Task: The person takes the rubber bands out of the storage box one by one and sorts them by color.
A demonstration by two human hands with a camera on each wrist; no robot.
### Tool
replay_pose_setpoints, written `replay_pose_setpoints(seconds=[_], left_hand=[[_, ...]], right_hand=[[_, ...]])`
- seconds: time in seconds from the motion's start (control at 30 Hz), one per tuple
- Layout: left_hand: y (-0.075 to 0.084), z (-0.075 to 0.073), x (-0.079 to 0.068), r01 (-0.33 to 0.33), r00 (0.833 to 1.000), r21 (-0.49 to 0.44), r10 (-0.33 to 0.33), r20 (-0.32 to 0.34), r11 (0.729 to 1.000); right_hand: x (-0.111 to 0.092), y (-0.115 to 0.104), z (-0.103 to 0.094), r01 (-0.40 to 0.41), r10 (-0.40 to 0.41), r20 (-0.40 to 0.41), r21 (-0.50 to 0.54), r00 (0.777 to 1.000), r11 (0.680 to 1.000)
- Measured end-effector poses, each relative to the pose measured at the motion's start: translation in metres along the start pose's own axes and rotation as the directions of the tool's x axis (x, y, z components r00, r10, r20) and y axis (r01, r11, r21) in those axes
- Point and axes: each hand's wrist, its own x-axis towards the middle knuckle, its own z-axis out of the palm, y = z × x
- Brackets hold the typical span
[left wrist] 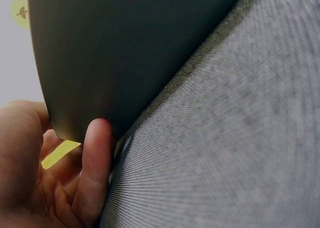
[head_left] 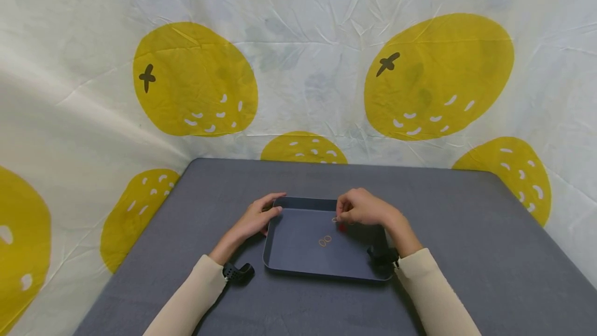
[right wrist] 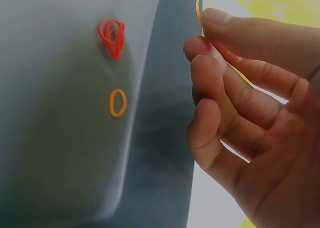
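A dark grey tray [head_left: 298, 258] lies on the table. My left hand [head_left: 254, 219] holds its far left corner, thumb at the rim and other fingers against the outer wall. Over the tray's far right part, my right hand [head_left: 366, 209] pinches a yellow rubber band [right wrist: 199, 8] between thumb and index finger, the other fingers curled. Below that hand, a small heap of red rubber bands [right wrist: 115, 37] lies on the tray floor. Another yellow rubber band [right wrist: 111, 103] rests near the heap. Two more yellow rubber bands [head_left: 325, 241] lie side by side around the tray's middle.
A grey cloth covers the table [head_left: 466, 253] around the tray. Behind it hangs a white curtain [head_left: 308, 87] with large yellow fruit prints. Black wrist devices [head_left: 239, 273] sit on both wrists; the right one is above the tray's near right corner.
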Motion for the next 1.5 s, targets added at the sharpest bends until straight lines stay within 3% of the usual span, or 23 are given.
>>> replay_pose_setpoints(seconds=[0.57,1.0,1.2,1.5], left_hand=[[-0.001,0.001,-0.001,-0.002,1.000,0.016,0.002,-0.003,1.000],[0.000,0.001,0.000,-0.001,1.000,0.007,0.001,0.002,1.000],[0.000,0.000,0.000,-0.007,1.000,0.003,0.007,0.003,1.000],[0.000,0.000,0.000,-0.004,1.000,0.007,0.004,-0.002,1.000]], right_hand=[[-0.034,0.019,-0.035,-0.124,0.127,-0.134,0.030,0.983,0.992],[-0.079,0.063,-0.064,-0.297,0.280,-0.215,-0.051,0.936,0.953],[-0.096,0.088,-0.064,-0.355,0.339,-0.209,-0.044,0.917,0.934],[-0.098,0.124,-0.051,-0.414,0.407,-0.195,0.005,0.892,0.910]])
